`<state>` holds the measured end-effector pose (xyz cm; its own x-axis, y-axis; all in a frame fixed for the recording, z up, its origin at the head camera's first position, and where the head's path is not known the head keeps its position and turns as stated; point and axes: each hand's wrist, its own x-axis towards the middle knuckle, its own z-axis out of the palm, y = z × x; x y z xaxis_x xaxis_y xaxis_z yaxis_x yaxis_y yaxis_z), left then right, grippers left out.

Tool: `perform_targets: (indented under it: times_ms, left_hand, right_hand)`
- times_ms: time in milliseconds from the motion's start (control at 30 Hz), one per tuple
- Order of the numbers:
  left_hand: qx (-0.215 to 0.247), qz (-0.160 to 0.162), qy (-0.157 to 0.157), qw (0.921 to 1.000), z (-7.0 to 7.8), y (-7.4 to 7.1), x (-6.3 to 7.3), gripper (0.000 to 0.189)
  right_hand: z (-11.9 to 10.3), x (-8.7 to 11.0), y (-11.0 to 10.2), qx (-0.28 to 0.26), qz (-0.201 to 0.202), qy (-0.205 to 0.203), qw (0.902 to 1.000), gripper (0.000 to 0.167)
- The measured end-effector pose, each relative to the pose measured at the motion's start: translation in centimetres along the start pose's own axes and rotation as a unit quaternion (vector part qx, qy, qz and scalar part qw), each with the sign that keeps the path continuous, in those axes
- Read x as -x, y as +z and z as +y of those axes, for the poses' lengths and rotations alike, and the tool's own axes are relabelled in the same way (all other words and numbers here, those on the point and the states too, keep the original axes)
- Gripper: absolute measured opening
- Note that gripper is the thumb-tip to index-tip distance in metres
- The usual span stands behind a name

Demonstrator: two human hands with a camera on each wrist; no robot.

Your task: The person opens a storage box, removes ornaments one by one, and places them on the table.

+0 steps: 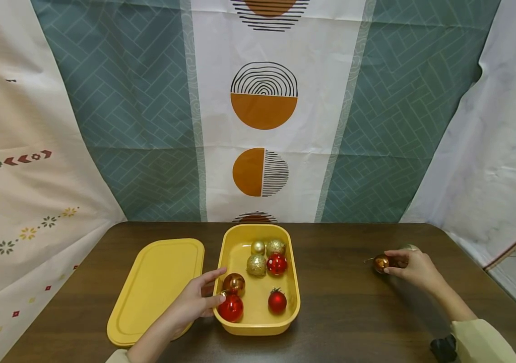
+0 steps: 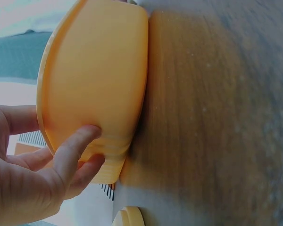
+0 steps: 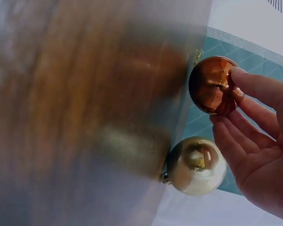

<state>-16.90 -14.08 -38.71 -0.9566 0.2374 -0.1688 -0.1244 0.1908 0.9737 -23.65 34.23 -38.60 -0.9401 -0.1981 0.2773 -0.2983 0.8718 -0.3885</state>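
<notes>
A yellow container (image 1: pixel 258 329) stands on the dark table, holding several gold, red and copper Christmas baubles. My left hand (image 1: pixel 194 297) grips its left side. In the left wrist view, fingertips (image 2: pixel 92 133) press the outer wall while other digits reach over the rim. Far to the right, my right hand (image 1: pixel 414 269) pinches a shiny copper bauble (image 3: pixel 212 84) between thumb and fingers, low over the tabletop. A shiny gold bauble (image 3: pixel 196 165) lies right beside that hand on the table; in the head view the hand mostly hides it.
A flat yellow lid (image 1: pixel 155 287) lies left of the container, under the left forearm. Wood tabletop (image 1: pixel 335 287) stretches between the container and the right hand. A patterned cloth (image 1: pixel 262 176) hangs along the table's back edge. A dark object (image 1: pixel 444 348) shows by the right sleeve.
</notes>
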Motion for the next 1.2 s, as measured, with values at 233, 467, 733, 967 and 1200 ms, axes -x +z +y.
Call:
perform_targets:
  times_ms: [233, 467, 733, 967, 1200]
  left_hand:
    - [0.006, -0.01, 0.007, 0.9999, 0.02, 0.03, 0.04, 0.06]
    - [0.009, -0.014, 0.009, 0.9998, 0.02, 0.0, 0.04, 0.06]
    - [0.012, -0.016, 0.013, 0.9997, -0.03, -0.09, 0.07, 0.06]
    - [0.016, -0.027, 0.026, 0.9992, -0.17, -0.16, -0.16, 0.061]
    - [0.008, -0.022, 0.024, 0.9994, -0.14, -0.14, -0.11, 0.06]
  right_hand:
    - [0.4, -0.03, -0.03, -0.004, -0.013, 0.011, 0.9999, 0.04]
    - [0.35, -0.05, -0.12, -0.001, 0.0, 0.012, 0.9999, 0.038]
    - [0.53, -0.38, -0.09, 0.014, 0.007, 0.006, 0.9999, 0.038]
    - [0.54, -0.45, -0.16, 0.024, 0.01, 0.002, 0.9996, 0.039]
    - [0.28, -0.4, -0.28, 0.028, 0.02, 0.002, 0.9994, 0.038]
